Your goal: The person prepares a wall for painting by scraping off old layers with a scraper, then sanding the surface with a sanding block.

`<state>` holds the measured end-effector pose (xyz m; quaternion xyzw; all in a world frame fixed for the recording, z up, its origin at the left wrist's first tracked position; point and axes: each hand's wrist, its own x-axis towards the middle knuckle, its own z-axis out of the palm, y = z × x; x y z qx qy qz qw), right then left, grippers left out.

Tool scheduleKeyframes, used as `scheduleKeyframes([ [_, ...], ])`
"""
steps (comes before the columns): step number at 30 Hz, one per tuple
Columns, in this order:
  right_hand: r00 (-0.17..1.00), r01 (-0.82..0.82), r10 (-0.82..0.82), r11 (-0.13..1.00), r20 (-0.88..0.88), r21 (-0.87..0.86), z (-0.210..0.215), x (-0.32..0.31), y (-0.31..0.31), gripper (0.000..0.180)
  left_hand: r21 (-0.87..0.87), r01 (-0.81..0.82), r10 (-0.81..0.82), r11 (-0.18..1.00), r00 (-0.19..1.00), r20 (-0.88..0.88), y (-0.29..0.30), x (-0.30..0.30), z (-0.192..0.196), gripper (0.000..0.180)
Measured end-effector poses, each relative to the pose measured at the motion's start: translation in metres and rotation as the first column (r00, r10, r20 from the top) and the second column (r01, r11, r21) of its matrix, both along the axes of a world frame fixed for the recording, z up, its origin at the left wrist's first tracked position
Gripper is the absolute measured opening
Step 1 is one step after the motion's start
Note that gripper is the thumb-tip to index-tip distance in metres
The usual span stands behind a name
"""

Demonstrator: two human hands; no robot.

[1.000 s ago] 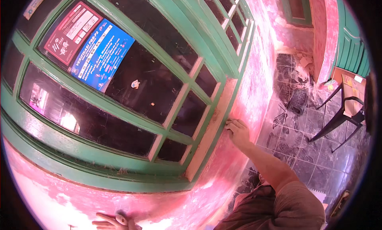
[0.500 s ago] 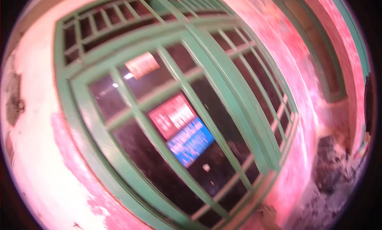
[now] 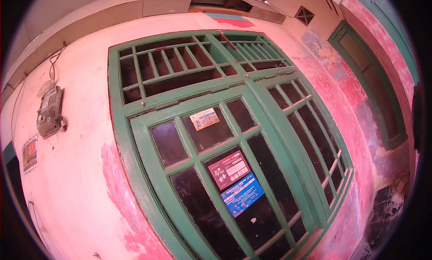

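Neither of my hands shows in the view. Filling the middle is a green wooden window (image 3: 265,138) with barred dark panes, set in a pink and white wall. Stuck to its panes are a red sticker (image 3: 228,170), a blue sticker (image 3: 242,195) just below it, and a small orange and white sticker (image 3: 204,119) higher up. Slatted vents (image 3: 180,58) run along the window's top.
A dusty electricity meter (image 3: 49,110) with wires hangs on the wall at left, above a small paper notice (image 3: 30,154). At right stands a tall green-framed panel (image 3: 369,75). Dark tiles (image 3: 382,206) lie at lower right.
My view has shifted up and left and become sharper. The window sits lower and further right, and the meter shows clearly. A blurred, hand-like shape at the lower edge is out of view.
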<state>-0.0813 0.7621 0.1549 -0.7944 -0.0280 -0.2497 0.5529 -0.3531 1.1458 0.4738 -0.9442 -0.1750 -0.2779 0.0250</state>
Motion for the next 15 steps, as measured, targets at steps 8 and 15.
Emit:
scheduleKeyframes([
  [8, 0.999, -0.032, 0.031, 0.998, -0.021, -0.056, 0.011, -0.018, 0.003, 0.025, 0.039, -0.089, 0.090, 0.995, 0.995, -0.044, 0.003, 0.004, -0.004, 0.099],
  [15, 0.951, 0.263, -0.242, 0.960, 0.194, -0.094, -0.001, 0.001, 0.014, 0.015, 0.046, -0.120, 0.123, 0.992, 0.991, -0.052, -0.001, 0.005, 0.001, 0.103],
])
